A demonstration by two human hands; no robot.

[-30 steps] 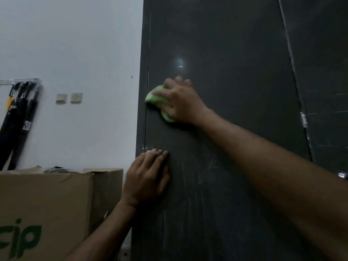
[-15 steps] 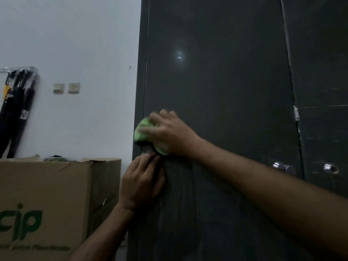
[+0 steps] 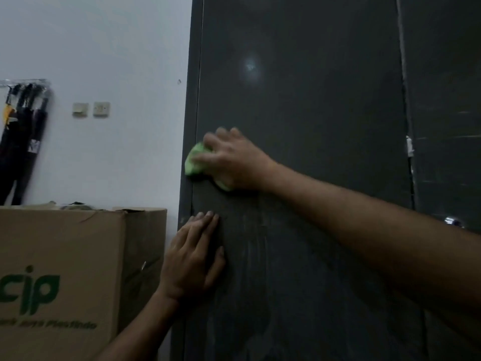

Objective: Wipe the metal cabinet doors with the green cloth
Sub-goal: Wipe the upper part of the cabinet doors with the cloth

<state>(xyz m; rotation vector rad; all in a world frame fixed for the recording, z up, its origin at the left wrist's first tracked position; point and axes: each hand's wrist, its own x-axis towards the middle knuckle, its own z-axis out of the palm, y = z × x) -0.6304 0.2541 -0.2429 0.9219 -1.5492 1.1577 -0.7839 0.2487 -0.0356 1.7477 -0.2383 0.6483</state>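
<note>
Bunched green cloth (image 3: 194,162) pressed against streaky cabinet door (image 3: 299,113).

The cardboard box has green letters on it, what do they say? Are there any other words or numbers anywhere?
"cip": big green letters on the front of the cardboard box; the left edge of the picture cuts the word off, so more letters may come before.
Smaller green line under it on the box: too blurred to read surely.
Small white tag on the dark umbrellas: too small to read.
Cabinet door, wall switches: no words seen.
</note>
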